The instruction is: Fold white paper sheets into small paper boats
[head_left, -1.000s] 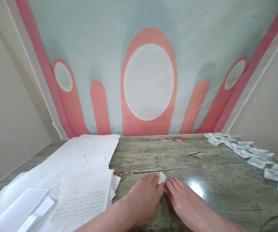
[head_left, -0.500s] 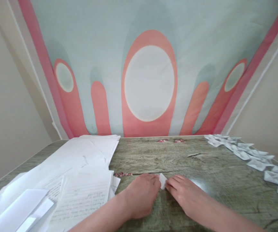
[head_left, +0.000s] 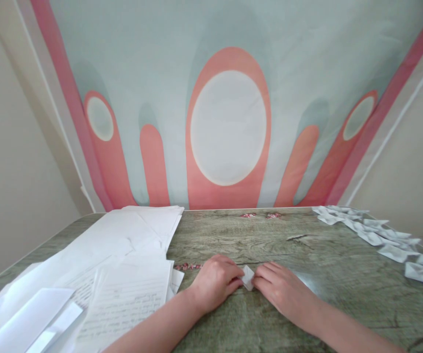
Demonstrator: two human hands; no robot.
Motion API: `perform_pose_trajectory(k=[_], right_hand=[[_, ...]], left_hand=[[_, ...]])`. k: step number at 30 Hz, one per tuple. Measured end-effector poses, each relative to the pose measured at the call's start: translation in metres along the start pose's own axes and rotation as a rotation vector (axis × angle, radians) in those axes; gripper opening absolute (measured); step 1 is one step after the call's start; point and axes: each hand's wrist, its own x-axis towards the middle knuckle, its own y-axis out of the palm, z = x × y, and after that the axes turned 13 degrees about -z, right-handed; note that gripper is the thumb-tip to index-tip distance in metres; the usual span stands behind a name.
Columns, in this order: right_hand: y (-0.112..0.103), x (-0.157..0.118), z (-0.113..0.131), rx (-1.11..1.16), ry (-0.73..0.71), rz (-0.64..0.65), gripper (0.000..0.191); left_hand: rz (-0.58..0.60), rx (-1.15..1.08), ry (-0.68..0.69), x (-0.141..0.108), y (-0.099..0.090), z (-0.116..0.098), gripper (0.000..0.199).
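Observation:
A small folded white paper (head_left: pixel 248 278) is held between both hands just above the wood-patterned table, right of the view's middle. My left hand (head_left: pixel 218 280) pinches its left side, with thumb and fingertips at the edge. On the opposite side, my right hand (head_left: pixel 280 287) has its closed fingertips on the paper's right edge. More of the paper shows between the hands, as a diamond shape with a crease.
White sheets (head_left: pixel 130 230), some with writing (head_left: pixel 126 299), cover the table's left side. Folded white strips (head_left: pixel 35 314) lie at the near left. Several folded paper pieces (head_left: pixel 395 252) line the right edge of the table (head_left: pixel 233 240). A patterned backdrop (head_left: pixel 226 29) stands behind.
My left hand has turned and shifted slightly up, so its thumb now shows at the paper's edge. The folded paper is more visible, and my right hand has barely moved.

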Motion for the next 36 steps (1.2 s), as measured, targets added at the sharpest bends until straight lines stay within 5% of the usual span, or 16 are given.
perform_pose_trajectory(k=[15, 26, 36], right_hand=[[0.003, -0.002, -0.012, 0.08, -0.015, 0.042, 0.017], [0.006, 0.005, -0.005, 0.428, 0.401, -0.05, 0.013], [0.012, 0.009, -0.003, 0.339, 0.55, -0.05, 0.015]], left_hand=[[-0.081, 0.007, 0.122, 0.0, 0.007, 0.006, 0.025], [-0.123, -0.082, -0.033, -0.002, 0.013, 0.005, 0.017], [-0.108, -0.106, -0.124, 0.0, 0.012, 0.002, 0.016]])
